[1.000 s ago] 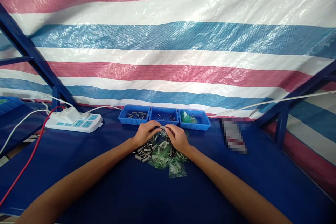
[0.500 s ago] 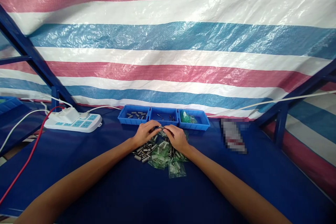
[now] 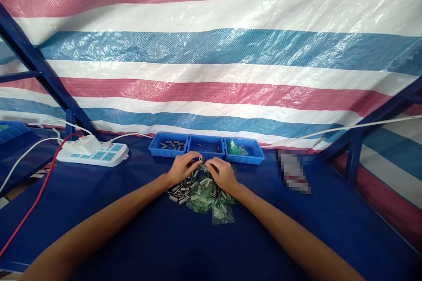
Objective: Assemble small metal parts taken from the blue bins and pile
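The left hand (image 3: 180, 167) pinches a small grey metal piece (image 3: 200, 159); the right hand (image 3: 223, 173) I can't tell. Rectangular blue plastic bins (image 3: 244, 158) edge the blue table (image 3: 198, 246), likely for reach.

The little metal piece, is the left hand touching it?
Touching. The head view shows the metal piece pinched in the left hand, no gap showing.

With the fingers of our left hand (image 3: 181, 167) we hold a small metal part (image 3: 200, 158), just beside our right hand (image 3: 224, 173), near loose metal pieces (image 3: 181, 195) and green-tinted bags (image 3: 200, 204) on the blue tabletop (image 3: 145, 228). Behind stand three blue trays (image 3: 211, 141).
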Available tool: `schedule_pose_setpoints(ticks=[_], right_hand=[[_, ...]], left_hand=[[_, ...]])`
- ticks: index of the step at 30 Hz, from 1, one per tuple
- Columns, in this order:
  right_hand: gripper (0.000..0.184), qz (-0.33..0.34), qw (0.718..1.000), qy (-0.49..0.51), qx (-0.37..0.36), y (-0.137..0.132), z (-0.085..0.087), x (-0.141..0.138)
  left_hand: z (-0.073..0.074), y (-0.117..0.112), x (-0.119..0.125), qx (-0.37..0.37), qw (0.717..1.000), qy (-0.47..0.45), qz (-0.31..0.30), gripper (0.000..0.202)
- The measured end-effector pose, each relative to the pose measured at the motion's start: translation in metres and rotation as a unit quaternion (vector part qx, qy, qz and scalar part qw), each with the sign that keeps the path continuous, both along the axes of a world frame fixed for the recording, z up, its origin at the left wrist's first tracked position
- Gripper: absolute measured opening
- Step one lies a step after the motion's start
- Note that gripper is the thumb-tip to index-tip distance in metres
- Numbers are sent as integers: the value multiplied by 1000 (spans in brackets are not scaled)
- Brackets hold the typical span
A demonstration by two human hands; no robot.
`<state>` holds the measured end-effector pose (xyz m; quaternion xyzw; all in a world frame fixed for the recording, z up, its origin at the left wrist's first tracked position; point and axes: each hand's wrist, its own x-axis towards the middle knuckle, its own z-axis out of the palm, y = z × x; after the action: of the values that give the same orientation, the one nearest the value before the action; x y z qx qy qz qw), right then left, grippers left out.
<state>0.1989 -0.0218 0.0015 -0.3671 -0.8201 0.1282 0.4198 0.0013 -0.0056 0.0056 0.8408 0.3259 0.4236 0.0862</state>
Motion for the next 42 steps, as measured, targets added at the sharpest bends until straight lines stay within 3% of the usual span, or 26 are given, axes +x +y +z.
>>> schedule_pose_setpoints(ticks=[6, 13, 21, 24, 28, 33, 37, 42], right_hand=[[27, -2, 1000, -1, -2, -1, 1, 0], [30, 3, 1000, 4, -7, -2, 3, 0], [30, 6, 1000, 10, -4, -2, 1, 0], [30, 8, 1000, 14, 2, -1, 1, -1], [31, 8, 1000, 15, 7, -1, 0, -1], [30, 12, 1000, 18, 1, 0, 0, -1], [31, 12, 1000, 16, 1, 0, -1, -1], [31, 13, 1000, 16, -1, 0, -2, 0]], left_hand=[[2, -2, 1, -19, 999, -21, 45, 24], [11, 1, 3, -102, 976, -167, 90, 24], [37, 11, -1, -128, 957, -230, 119, 29], [48, 26, -17, -125, 959, -191, 167, 34], [58, 52, -46, -92, 968, -35, 232, 24], [55, 67, -64, -137, 935, 174, 276, 11], [50, 68, -63, -149, 918, 224, 292, 12], [51, 67, -60, -153, 919, 228, 284, 13]])
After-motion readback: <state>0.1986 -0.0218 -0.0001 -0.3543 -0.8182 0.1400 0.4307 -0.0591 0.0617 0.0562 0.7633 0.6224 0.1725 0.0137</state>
